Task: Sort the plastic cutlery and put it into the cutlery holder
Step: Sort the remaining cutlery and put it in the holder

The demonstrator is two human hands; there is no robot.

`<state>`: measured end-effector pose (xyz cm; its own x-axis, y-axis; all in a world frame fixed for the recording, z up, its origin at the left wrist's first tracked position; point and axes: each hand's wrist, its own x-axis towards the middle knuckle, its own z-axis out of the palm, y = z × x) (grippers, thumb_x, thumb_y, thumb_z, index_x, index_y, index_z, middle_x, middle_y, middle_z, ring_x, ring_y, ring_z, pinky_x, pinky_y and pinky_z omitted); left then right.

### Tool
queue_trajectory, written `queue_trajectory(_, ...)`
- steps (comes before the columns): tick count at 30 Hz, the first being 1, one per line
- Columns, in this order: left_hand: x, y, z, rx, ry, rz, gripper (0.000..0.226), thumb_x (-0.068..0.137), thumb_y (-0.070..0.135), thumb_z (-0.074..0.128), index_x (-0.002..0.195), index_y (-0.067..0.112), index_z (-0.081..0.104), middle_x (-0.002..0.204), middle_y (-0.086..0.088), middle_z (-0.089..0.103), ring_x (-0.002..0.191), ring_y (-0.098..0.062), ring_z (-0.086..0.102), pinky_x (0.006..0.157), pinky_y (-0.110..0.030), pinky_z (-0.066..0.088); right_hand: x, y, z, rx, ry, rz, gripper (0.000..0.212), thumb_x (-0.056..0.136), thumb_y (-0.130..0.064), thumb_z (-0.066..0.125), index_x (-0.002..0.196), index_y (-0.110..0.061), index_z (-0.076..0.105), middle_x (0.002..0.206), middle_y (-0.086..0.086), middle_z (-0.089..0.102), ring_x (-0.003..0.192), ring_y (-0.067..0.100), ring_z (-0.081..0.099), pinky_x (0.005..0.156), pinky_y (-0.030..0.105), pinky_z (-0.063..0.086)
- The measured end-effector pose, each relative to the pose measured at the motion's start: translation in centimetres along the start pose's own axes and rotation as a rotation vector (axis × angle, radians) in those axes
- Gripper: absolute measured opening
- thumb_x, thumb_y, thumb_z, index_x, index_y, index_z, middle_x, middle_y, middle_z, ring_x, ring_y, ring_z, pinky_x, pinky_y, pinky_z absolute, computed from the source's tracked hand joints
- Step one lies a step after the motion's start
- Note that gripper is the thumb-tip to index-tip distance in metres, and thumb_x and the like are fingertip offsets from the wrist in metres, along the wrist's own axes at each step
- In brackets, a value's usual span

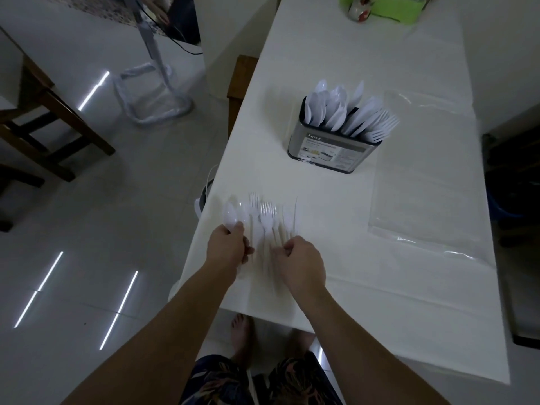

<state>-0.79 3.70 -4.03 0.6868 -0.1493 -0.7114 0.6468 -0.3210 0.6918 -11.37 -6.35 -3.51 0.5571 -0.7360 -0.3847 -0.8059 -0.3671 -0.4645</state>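
Left grip (229, 244) is clutching white spoons (230, 216); right grip (298, 254) is pinching among blurred forks (267, 216) near counter (336, 287) edge. Risk: pieces sliding off.

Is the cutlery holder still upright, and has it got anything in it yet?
Upright and partly filled: the cutlery holder stands on the table, with spoons and forks sticking out.

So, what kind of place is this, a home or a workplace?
Most likely a home dining area. A long table with a white cover stands on a glossy tiled floor, a wooden chair is beside it, and the person's foot is bare.
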Motion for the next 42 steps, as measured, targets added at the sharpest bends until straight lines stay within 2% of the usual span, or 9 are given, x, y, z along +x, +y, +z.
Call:
queue_trajectory(3, 0.9, -0.3, -1.9, -0.053, 0.072, -0.036, 0.03, 0.098, 0.033, 0.049, 0.083, 0.008, 0.057, 0.065, -0.008, 0.055, 0.058, -0.023, 0.053, 0.061, -0.036, 0.044, 0.0, -1.1, 1.7, -0.069, -0.06, -0.034, 0.023, 0.09, -0.045, 0.057, 0.096, -0.023, 0.062, 0.088, -0.007, 0.062, 0.075, 0.014, 0.059, 0.064, 0.029, 0.051)
queue_trajectory(7, 0.3, -0.1, 0.1, 0.071, 0.002, -0.004, 0.02, 0.091, 0.025, 0.057, 0.081, 0.008, 0.055, 0.068, -0.01, 0.054, 0.056, -0.021, 0.052, 0.054, -0.03, 0.044, 0.6, 0.0, 0.5, -0.133, 0.027, 0.018, 0.021, 0.091, -0.041, 0.055, 0.093, -0.021, 0.062, 0.081, -0.006, 0.059, 0.068, 0.015, 0.053, 0.057, 0.026, 0.041)
queue_trajectory(14, 0.6, -0.8, 0.1, 0.278, 0.042, 0.071, 0.019, 0.081, 0.025, 0.069, 0.082, 0.008, 0.06, 0.072, -0.005, 0.06, 0.065, -0.019, 0.059, 0.058, -0.027, 0.047, 0.9, 0.0, 1.4, -0.102, 0.073, 0.061, 0.019, 0.093, -0.036, 0.052, 0.092, -0.018, 0.057, 0.077, -0.004, 0.059, 0.064, 0.013, 0.057, 0.053, 0.026, 0.045)
queue_trajectory(17, 0.5, -0.9, 0.5, 0.363, 0.029, 0.115, 0.031, 0.08, 0.033, 0.072, 0.094, 0.007, 0.061, 0.079, 0.0, 0.062, 0.071, -0.014, 0.061, 0.061, -0.024, 0.047, 1.0, 0.3, 1.2, -0.104, 0.082, 0.096, 0.016, 0.095, -0.031, 0.049, 0.093, -0.017, 0.056, 0.079, -0.002, 0.06, 0.068, 0.017, 0.059, 0.058, 0.03, 0.05)
queue_trajectory(22, 0.0, -0.7, 1.0, 0.519, 0.012, 0.15, 0.043, 0.077, 0.04, 0.075, 0.103, 0.018, 0.05, 0.091, 0.005, 0.057, 0.083, -0.013, 0.058, 0.072, -0.027, 0.044, 1.3, 1.2, 0.3, -0.08, 0.075, 0.162, 0.019, 0.096, -0.029, 0.043, 0.098, -0.014, 0.053, 0.088, 0.004, 0.063, 0.079, 0.026, 0.063, 0.069, 0.042, 0.056)
queue_trajectory(26, 0.4, -1.1, 0.9, 0.54, 0.037, 0.174, 0.029, 0.077, 0.033, 0.071, 0.094, 0.017, 0.053, 0.085, 0.003, 0.06, 0.075, -0.011, 0.06, 0.064, -0.026, 0.046, 1.2, 2.0, -0.3, -0.049, 0.066, 0.199, 0.021, 0.097, -0.032, 0.043, 0.1, -0.013, 0.051, 0.082, 0.003, 0.061, 0.071, 0.022, 0.062, 0.065, 0.042, 0.058)
queue_trajectory(32, 1.4, -1.2, 0.4, 0.491, 0.039, 0.166, 0.023, 0.084, 0.032, 0.063, 0.091, 0.01, 0.06, 0.079, -0.008, 0.068, 0.068, -0.018, 0.067, 0.059, -0.026, 0.051, 0.7, 0.6, -0.4, -0.178, -0.019, 0.127, 0.046, 0.084, -0.062, 0.055, 0.102, -0.02, 0.046, 0.089, -0.004, 0.061, 0.08, 0.021, 0.064, 0.064, 0.032, 0.05)
queue_trajectory(37, 1.4, -1.5, -0.1, 0.465, 0.024, 0.157, 0.021, 0.087, 0.029, 0.06, 0.086, 0.008, 0.062, 0.076, -0.009, 0.068, 0.065, -0.019, 0.069, 0.052, -0.021, 0.044, 0.7, 0.6, 0.0, -0.182, 0.017, 0.12, 0.025, 0.092, -0.04, 0.048, 0.099, -0.016, 0.049, 0.086, 0.002, 0.064, 0.075, 0.022, 0.062, 0.067, 0.037, 0.055)
queue_trajectory(42, 0.9, -1.4, -0.6, 0.505, -0.006, 0.167, 0.017, 0.089, 0.019, 0.059, 0.082, 0.005, 0.063, 0.064, -0.008, 0.064, 0.045, -0.01, 0.057, 0.035, -0.012, 0.035, 0.5, 0.9, -0.4, -0.153, 0.014, 0.126, 0.023, 0.094, -0.038, 0.047, 0.1, -0.017, 0.053, 0.084, 0.0, 0.064, 0.072, 0.02, 0.061, 0.06, 0.031, 0.05)
